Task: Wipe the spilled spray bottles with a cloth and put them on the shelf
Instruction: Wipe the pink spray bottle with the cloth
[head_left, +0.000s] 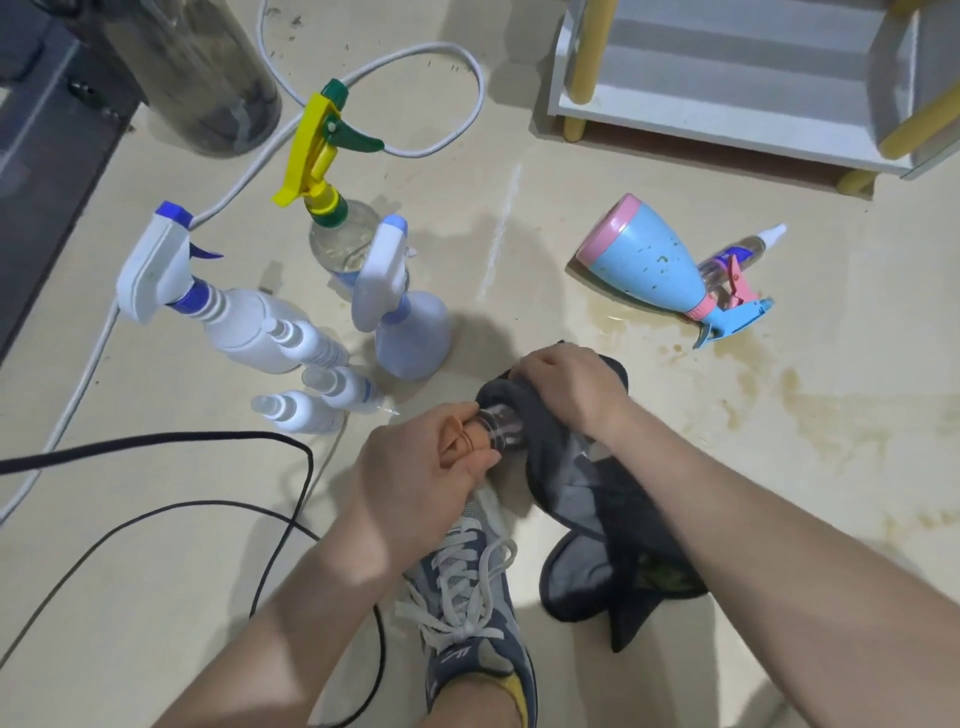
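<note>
Spray bottles stand in a loose cluster on the pale floor (156, 519) to the left: one with a yellow and green trigger (322, 156), a white one with a blue nozzle (171, 270), a pale blue one (400, 306), and a few small white bottles (332, 387) at their feet. Low in the middle, the person's left hand (415, 467) has its fingers closed around one end of a small clear bottle (498, 426), held sideways above a laced grey shoe (467, 597). The right hand (566, 389) presses a dark grey cloth (587, 499) over the bottle's other end, fingers curled down onto the fabric; the rest of the cloth hangs to the floor. Off to the right, a blue and pink spray bottle (654, 260) lies on its side beside brownish spill stains (810, 415), a smaller clear bottle (748, 249) touching it behind. The white shelf (727, 114) with yellow legs stands at upper right, well apart from the hands.
</note>
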